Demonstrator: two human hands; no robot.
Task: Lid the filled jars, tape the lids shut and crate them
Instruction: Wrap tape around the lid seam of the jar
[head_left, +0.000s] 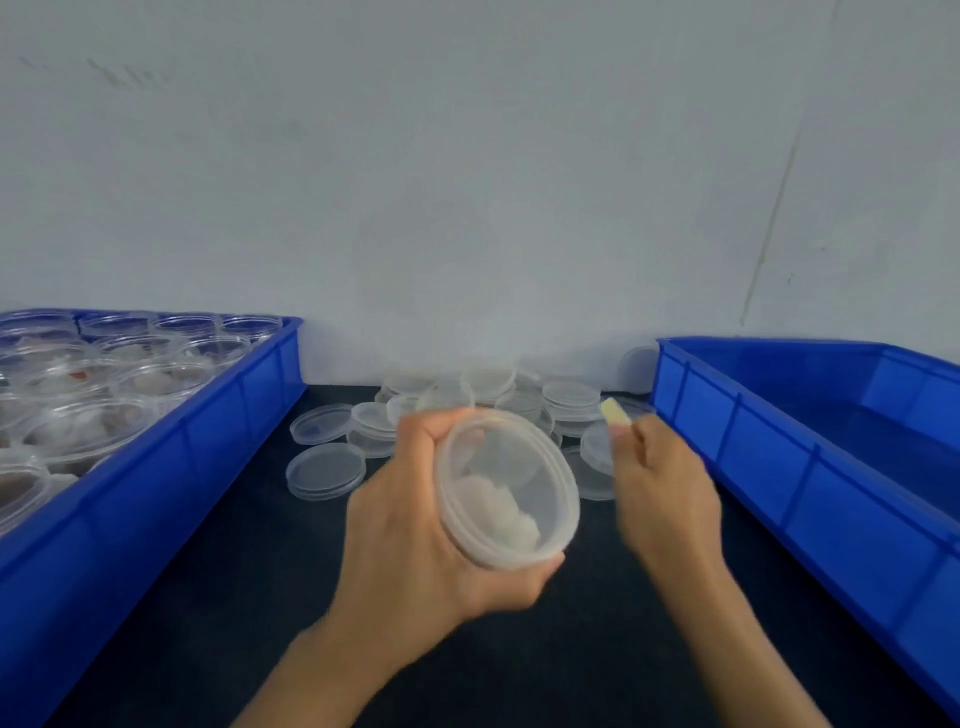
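A lidded jar (511, 491) with white lumps inside sits tilted above the worktop (249, 571), the left hand's (415, 525) fingers wrapped round it. The right hand (662, 483) beside it pinches a strip of tape (614, 412). Loose lids (467, 415) lie behind; blue crates flank them, the left crate (171, 467) full of jars.

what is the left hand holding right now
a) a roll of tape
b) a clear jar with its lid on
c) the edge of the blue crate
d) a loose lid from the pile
b: the left hand grips a clear lidded jar tilted toward the camera, white contents showing through the lid.
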